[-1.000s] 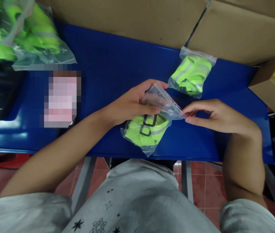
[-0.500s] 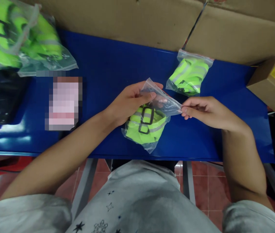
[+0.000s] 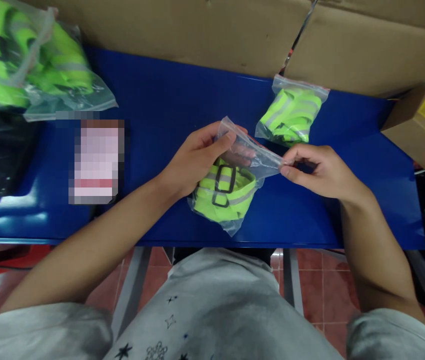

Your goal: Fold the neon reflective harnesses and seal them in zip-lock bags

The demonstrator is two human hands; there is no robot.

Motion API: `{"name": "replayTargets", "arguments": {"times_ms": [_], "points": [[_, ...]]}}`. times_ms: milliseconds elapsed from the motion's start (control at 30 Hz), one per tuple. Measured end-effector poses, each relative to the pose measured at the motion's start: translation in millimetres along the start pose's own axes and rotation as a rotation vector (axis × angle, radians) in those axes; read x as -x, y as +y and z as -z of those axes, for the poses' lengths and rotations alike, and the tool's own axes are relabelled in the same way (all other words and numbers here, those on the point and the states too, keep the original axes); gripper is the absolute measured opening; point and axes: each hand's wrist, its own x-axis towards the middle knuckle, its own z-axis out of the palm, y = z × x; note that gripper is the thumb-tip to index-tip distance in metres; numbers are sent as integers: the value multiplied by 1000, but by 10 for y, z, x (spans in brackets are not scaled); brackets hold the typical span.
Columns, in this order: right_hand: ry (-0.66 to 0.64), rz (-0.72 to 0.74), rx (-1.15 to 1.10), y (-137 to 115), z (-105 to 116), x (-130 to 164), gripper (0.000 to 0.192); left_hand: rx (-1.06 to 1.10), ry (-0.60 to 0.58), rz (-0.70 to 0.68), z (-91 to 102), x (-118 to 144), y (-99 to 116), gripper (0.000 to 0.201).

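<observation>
Clear bag [image 3: 231, 192] of neon straps raised slightly off worktop [image 3: 159, 100]; mouth now pinched shut between left hand [image 3: 197, 157] and right hand [image 3: 319, 167], both grips closed on it.

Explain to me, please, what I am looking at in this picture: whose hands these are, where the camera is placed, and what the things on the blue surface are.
The camera sits on a person's head and looks down, so you see that person's own two bare arms and grey clothing. There is no machine here.

The left hand and the right hand pinch the two ends of the open top of a small clear plastic bag. Inside it is a folded neon-green reflective band with grey stripes and black buckles.

The bag's lower part rests on a glossy blue table. Farther back lies a second small bag of the same green bands, with nobody touching it. At the far left is a large clear bag full of green bands. Brown cardboard boxes stand behind the table. A blurred patch on the left hides something.
</observation>
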Motion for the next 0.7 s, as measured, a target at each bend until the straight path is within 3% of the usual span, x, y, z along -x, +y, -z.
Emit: {"name": "replayTargets", "arguments": {"times_ms": [300,433,700], "points": [[32,37,-29,-7,-22,-13,25,-9,57,-7,-69,28,53,37],[37,25,-84,14,-53,-27,19,-45,78,-33,-81,41,50,39],[148,25,-134,16,-199,-47,21,-70,73,-63,-113,69,46,39]]}}
